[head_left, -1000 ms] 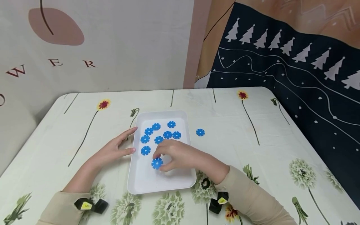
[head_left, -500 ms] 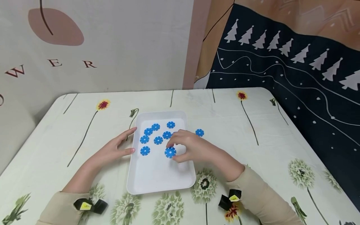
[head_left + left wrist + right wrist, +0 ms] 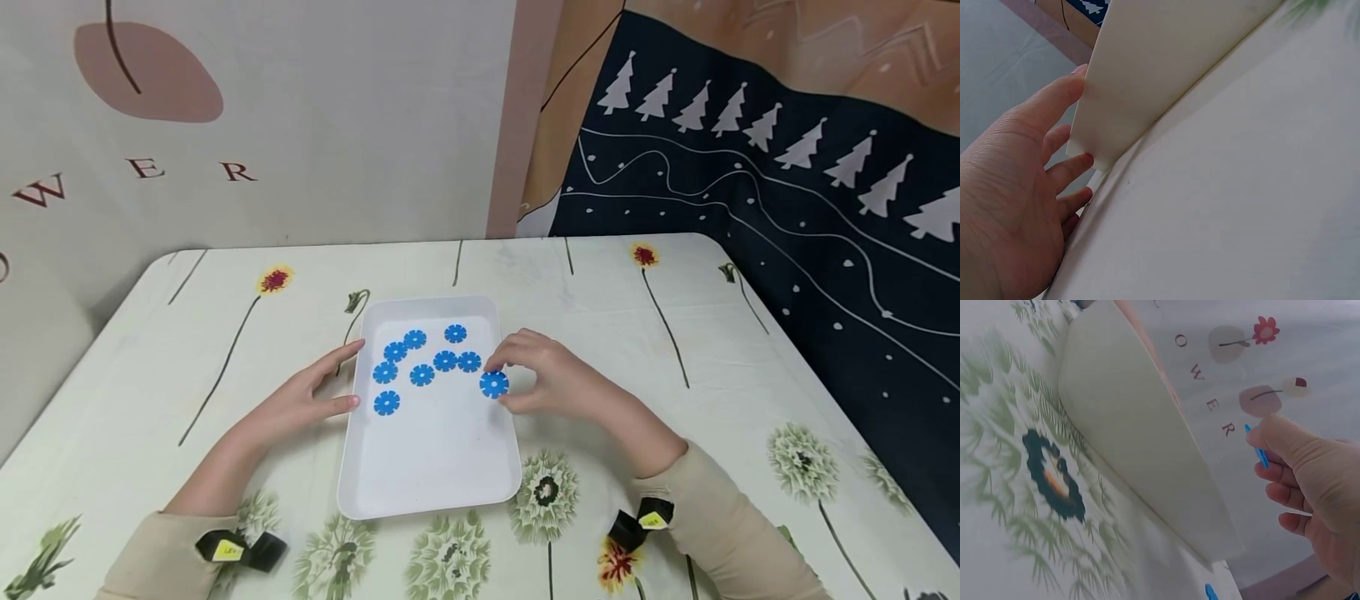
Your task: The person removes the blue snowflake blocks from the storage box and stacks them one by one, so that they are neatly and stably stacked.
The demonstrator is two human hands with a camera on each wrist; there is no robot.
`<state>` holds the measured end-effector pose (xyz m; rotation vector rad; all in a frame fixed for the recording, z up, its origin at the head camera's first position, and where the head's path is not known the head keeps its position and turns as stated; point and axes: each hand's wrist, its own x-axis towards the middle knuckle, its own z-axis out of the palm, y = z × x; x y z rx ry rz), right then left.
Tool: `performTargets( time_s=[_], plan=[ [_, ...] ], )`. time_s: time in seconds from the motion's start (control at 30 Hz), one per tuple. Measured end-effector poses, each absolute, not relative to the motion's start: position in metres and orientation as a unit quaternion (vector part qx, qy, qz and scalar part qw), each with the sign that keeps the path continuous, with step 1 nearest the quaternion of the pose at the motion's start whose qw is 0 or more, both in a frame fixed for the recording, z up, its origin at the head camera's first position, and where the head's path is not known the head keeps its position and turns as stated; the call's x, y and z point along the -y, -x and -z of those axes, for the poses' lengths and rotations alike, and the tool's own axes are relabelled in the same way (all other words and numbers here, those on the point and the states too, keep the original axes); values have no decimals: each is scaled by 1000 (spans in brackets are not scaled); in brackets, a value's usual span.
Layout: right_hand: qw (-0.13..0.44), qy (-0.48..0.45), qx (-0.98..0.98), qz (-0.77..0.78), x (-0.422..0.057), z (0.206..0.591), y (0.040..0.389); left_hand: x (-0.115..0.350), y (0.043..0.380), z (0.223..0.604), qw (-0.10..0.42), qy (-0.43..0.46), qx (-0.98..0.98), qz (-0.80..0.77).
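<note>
A white rectangular tray (image 3: 435, 467) rests on the table, with several flat blue interlocking discs (image 3: 386, 403) lying in its far half. My left hand (image 3: 311, 392) lies along the tray's left side, fingers spread; in the left wrist view its fingertips (image 3: 1085, 159) touch the tray's outer wall (image 3: 1141, 69). Between thumb and forefinger, my right hand (image 3: 551, 375) pinches one blue interlocking disc (image 3: 494, 384) over the tray's right rim. The right wrist view shows this disc (image 3: 1262, 457) edge-on, held above the rim. Another blue disc (image 3: 1211, 592) lies on the table beside the tray, hidden by the right hand in the head view.
A flower-printed cloth (image 3: 600, 317) covers the table. Behind it hang a pale printed backdrop (image 3: 360, 125) and a dark one with white trees (image 3: 750, 183). Black wrist cameras (image 3: 637, 523) sit at both sleeves.
My right hand has carried the pinched disc from the tray's middle rightward and away from me to the right rim, and now covers the disc on the table. The left hand stays put.
</note>
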<state>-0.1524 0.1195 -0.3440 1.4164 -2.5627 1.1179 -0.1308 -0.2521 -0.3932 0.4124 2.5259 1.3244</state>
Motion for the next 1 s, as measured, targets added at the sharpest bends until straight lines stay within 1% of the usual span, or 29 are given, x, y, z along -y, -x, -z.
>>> performTargets(
  time_s=[0.27,0.57,1.0],
  plan=[
    [6,-420,830,-367,-136,347,160,252,131,393,129,-143,-870,-455],
    [43,-407,836,-365,-147,352,172,252,131,394,130,-143,-869,-455],
    [37,-350,858,-373,-164,367,187,253,131,394,130,-145,-868,-457]
  ],
)
